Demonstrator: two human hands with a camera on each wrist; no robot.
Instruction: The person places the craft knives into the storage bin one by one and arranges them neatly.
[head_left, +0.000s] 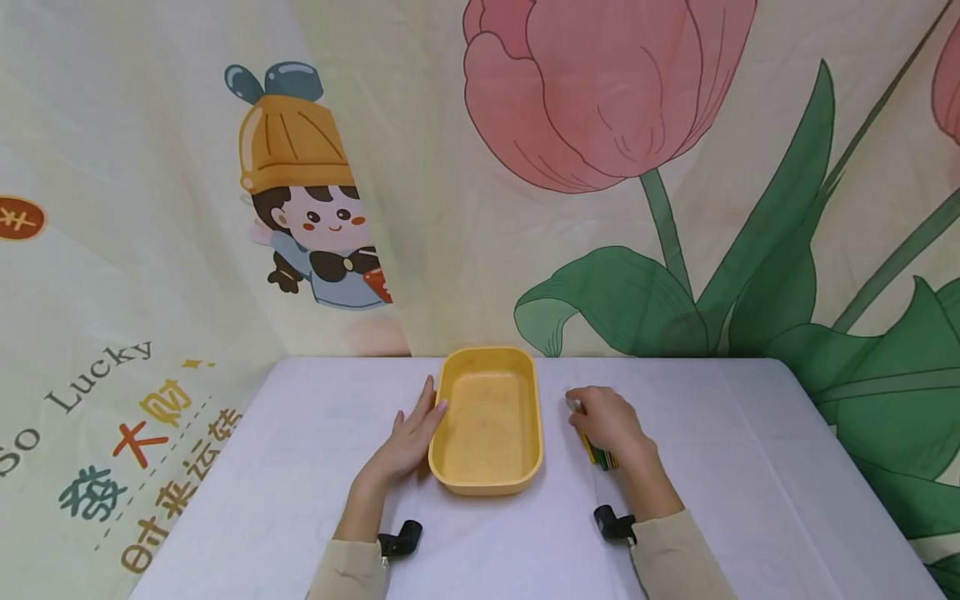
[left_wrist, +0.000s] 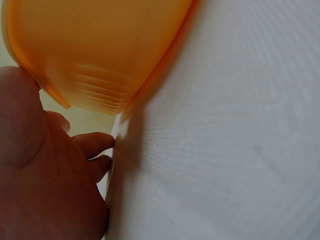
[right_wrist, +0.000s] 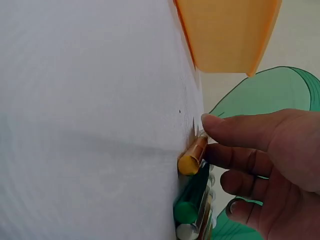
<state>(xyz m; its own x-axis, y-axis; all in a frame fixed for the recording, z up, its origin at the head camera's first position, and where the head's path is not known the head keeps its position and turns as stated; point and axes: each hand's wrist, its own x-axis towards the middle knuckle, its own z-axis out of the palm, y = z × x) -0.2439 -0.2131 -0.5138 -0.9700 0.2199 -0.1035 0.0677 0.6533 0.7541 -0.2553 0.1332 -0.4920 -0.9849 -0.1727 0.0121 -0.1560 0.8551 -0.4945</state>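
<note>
A yellow rectangular tray (head_left: pixel 486 479) with rounded corners lies in the middle of the white table. At its left side is my left hand (head_left: pixel 408 442), fingers stretched out, with the thumb (left_wrist: pixel 20 115) against the tray's rim. To the right of the tray, my right hand (head_left: pixel 611 421) reaches over a small row of slim pens (head_left: pixel 604 458). Thumb and forefinger pinch the far part of an orange pen (right_wrist: pixel 192 156) with a yellow end. Beside it lie a green pen (right_wrist: pixel 190 200) and several others, partly hidden by the hand in the head view.
The white table (head_left: pixel 750 467) ends at a back edge against a printed curtain (head_left: pixel 435 208) with a pink tulip (head_left: pixel 600 92) and a cartoon child (head_left: pixel 322 217). Black wrist cameras (head_left: pixel 401 539) sit on both wrists, close above the tabletop.
</note>
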